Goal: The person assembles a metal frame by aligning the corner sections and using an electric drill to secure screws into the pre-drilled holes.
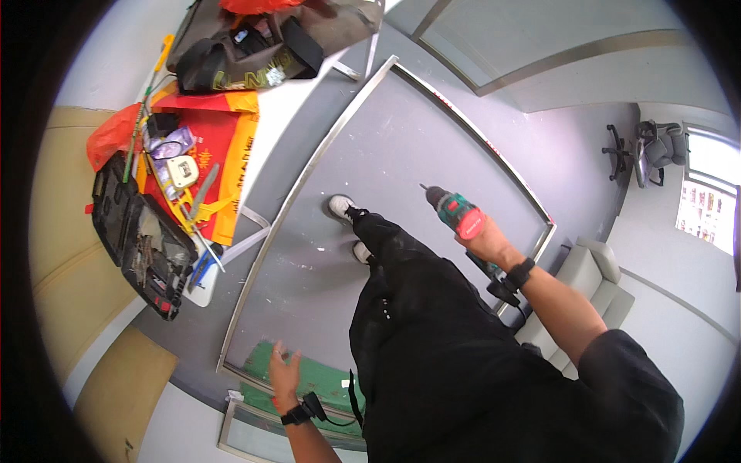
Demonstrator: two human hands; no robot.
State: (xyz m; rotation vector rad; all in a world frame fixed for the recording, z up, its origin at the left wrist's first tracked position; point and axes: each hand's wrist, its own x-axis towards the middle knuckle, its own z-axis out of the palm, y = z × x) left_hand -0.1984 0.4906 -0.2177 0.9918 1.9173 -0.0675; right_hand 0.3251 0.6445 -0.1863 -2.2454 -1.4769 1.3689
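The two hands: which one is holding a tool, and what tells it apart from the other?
The right hand grips a green and red power drill; the left hand is open and empty.

A grey floor (pixel 401 139) fills the room, with a metal frame (pixel 309 177) lying on it. A white bench (pixel 278 116) stands at the left beside a tan wall (pixel 69 255). A grey sofa (pixel 598 282) and an office chair (pixel 652 150) stand at the right, near a bright window (pixel 710 201).
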